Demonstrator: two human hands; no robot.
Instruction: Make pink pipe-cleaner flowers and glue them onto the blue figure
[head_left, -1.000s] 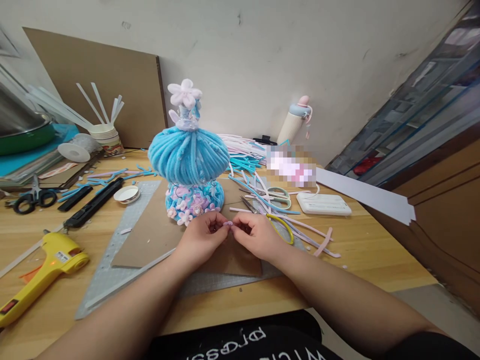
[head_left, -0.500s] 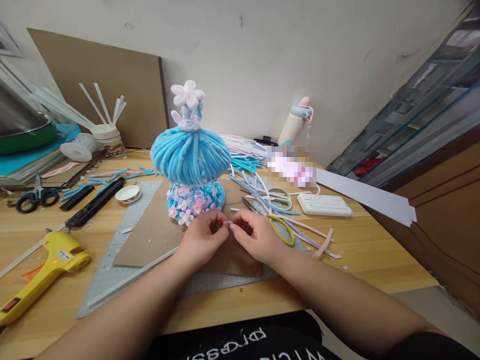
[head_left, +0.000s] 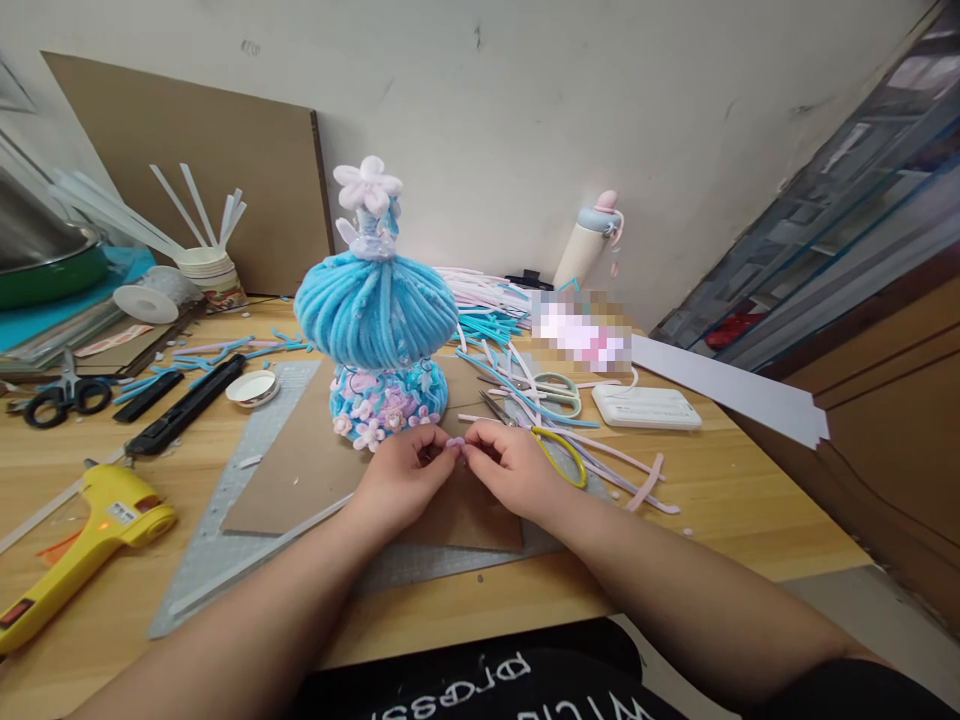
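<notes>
Between my two hands is a small pinkish-lilac piece of pipe cleaner (head_left: pixel 456 443), mostly hidden by the fingers. My left hand (head_left: pixel 409 470) pinches one end of it, and my right hand (head_left: pixel 510 465) pinches the other, fingertips almost meeting. Just behind my left hand stands a fuzzy blue pipe-cleaner figure (head_left: pixel 379 310), with a full gathered skirt, a pale pink flower on top and a base covered in small pink and blue flowers. Both hands are over a brown cardboard sheet (head_left: pixel 300 490), which lies on a grey cutting mat (head_left: pixel 199 560).
At left lie a yellow glue gun (head_left: pixel 124 505), black-handled scissors (head_left: pixel 67 395) and a black utility knife (head_left: pixel 187 405). To the right are yellow-handled scissors (head_left: pixel 562 455), loose pipe cleaners (head_left: pixel 630 470) and a white power bank (head_left: pixel 646 408). A bottle (head_left: pixel 585 240) stands by the wall.
My hands stay in nearly the same place, still pinching the small piece, which shows slightly more between the fingertips. The whole view has shifted slightly.
</notes>
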